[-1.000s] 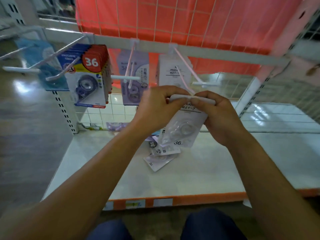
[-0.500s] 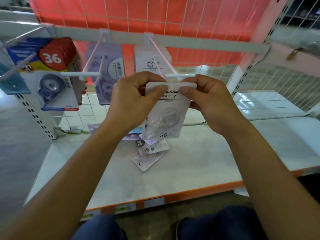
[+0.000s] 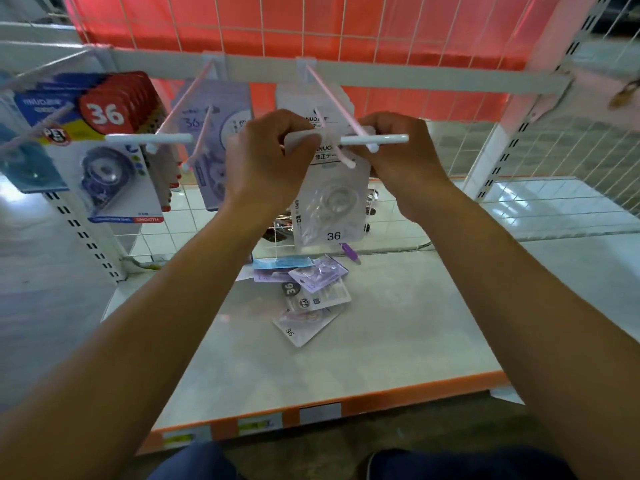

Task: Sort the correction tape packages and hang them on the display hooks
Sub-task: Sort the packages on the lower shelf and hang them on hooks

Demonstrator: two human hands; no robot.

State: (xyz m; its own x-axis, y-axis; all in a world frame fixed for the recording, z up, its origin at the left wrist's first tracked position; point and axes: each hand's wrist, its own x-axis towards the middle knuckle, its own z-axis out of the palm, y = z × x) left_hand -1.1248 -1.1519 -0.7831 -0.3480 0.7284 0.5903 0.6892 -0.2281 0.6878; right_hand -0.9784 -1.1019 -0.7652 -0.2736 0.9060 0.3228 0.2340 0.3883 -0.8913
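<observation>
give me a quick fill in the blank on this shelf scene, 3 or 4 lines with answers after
1. Both hands, the left hand and the right hand, hold one clear package by its ____ edge.
2. The number printed low on that package is ____.
3. The loose packages lie in a small pile on the white ____.
4. The cloth behind the wire grid is ____.

Missing words: top; 36; shelf; red
</observation>
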